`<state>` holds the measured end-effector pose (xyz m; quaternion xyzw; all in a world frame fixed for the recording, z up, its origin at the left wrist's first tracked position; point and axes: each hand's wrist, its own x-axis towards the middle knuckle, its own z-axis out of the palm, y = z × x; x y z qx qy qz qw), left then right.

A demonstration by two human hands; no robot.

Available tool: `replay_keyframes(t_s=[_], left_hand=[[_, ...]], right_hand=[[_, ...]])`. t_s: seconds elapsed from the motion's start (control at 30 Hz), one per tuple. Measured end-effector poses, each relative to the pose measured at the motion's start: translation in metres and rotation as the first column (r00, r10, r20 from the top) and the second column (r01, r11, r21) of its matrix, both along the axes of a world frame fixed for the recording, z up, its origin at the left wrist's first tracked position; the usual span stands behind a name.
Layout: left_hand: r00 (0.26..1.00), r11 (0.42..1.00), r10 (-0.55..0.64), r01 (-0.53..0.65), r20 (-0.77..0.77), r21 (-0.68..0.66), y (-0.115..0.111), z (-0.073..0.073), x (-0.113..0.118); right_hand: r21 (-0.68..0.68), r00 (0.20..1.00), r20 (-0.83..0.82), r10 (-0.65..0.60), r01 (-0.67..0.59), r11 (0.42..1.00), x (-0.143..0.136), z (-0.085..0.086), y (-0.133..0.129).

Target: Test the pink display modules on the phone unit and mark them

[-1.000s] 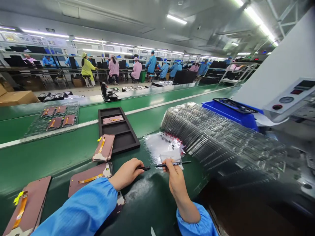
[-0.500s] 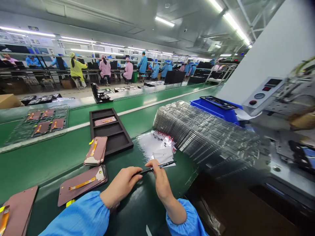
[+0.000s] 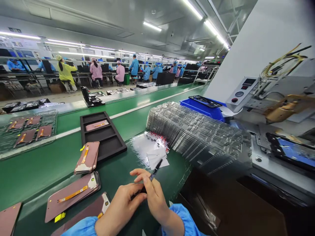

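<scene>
We keep pen [image 3: 157, 166] between both hands, above counter [image 3: 118, 172], near side of paper [image 3: 153, 156] | left hand [image 3: 122, 204] pinches its mostly hidden near end; right hand [image 3: 155, 200] holds its barrel | likely light, stiff, slick; mid-barrel grip suits.

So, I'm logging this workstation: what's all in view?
Pen: one, black, between the hands
Panels: several, brownish-pink, left
Compartment tray: one, black, left of centre
Clear tray: one, transparent, far left
Tray stack: one, transparent, right of centre
Sheets: several, white, centre
Bin: one, blue, behind the stack
Frame: one, black, atop bin
Belt: one, green, mid-view
Machine: one, white and grey, right
Stand: one, black, far edge
People: several, yellow, pink and blue clothes, background
Left hand: one, blue-sleeved, bottom centre
Right hand: one, blue-sleeved, bottom centre
</scene>
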<state>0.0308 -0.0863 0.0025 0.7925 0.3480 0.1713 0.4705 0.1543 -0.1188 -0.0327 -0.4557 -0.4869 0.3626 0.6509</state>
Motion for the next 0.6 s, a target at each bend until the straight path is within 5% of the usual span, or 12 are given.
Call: replay_keyframes(t_s=[0.1,0.2,0.3,0.4,0.5,0.6], left_hand=[[0.997,0.996,0.061,-0.058,-0.046,0.061,0.020,0.008,-0.018],[0.946,0.938,0.312,-0.294,-0.082,0.181,0.064,0.016,-0.062],[0.767,0.768,0.621,-0.556,-0.160,0.319,0.110,0.019,-0.114],[0.580,0.637,0.771,-0.700,-0.261,0.323,0.141,0.011,-0.150],[0.536,0.619,0.769,-0.760,-0.348,0.198,0.155,-0.005,-0.160],[0.576,0.640,0.712,-0.768,-0.402,0.033,0.159,-0.018,-0.157]], right_hand=[[-0.156,0.900,0.379,-0.214,0.290,0.944,0.041,0.002,0.014],[-0.189,0.754,0.552,-0.356,0.529,0.827,0.099,-0.012,0.021],[-0.199,0.598,0.718,-0.356,0.667,0.718,0.151,-0.031,0.016],[-0.195,0.457,0.849,-0.263,0.735,0.649,0.181,-0.051,0.011],[-0.144,0.332,0.929,-0.163,0.731,0.667,0.195,-0.067,0.019],[-0.068,0.245,0.960,-0.135,0.671,0.738,0.198,-0.079,0.035]])
